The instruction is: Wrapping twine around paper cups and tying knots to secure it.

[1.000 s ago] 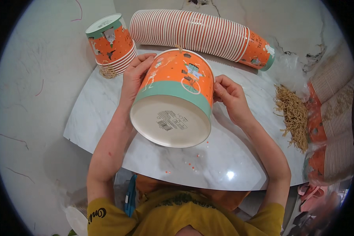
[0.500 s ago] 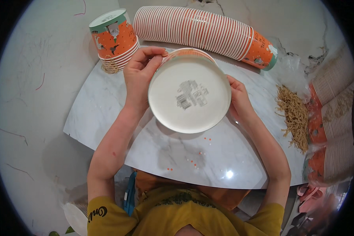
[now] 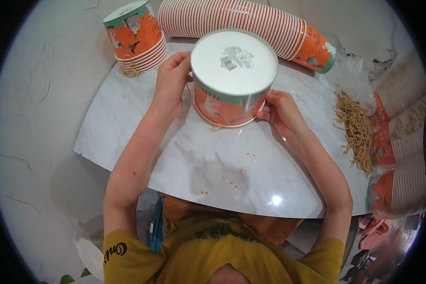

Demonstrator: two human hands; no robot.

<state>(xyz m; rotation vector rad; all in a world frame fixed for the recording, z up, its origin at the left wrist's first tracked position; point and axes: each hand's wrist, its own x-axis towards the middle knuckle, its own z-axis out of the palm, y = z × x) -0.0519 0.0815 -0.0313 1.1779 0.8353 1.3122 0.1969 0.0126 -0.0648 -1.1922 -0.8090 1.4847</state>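
An orange paper bucket with a green band stands upside down, its white base uppermost and leaning a little toward me. My left hand closes on its left side, fingers partly hidden behind the wall. On the right, my right hand pinches the bucket low down near the rim. A bit of tan cord shows at the near rim. Left of it is a short stack of upturned matching buckets, with a loop of tan cord at its lower rims.
A long nested row of buckets lies behind, across the far side of the marble-patterned table. A pile of tan cords lies at the right, beside bagged bucket stacks. Small orange dots are scattered near the front.
The bucket has tipped from base facing me to upside down, its side wall and near rim now visible. My right hand has shifted slightly inward along it.
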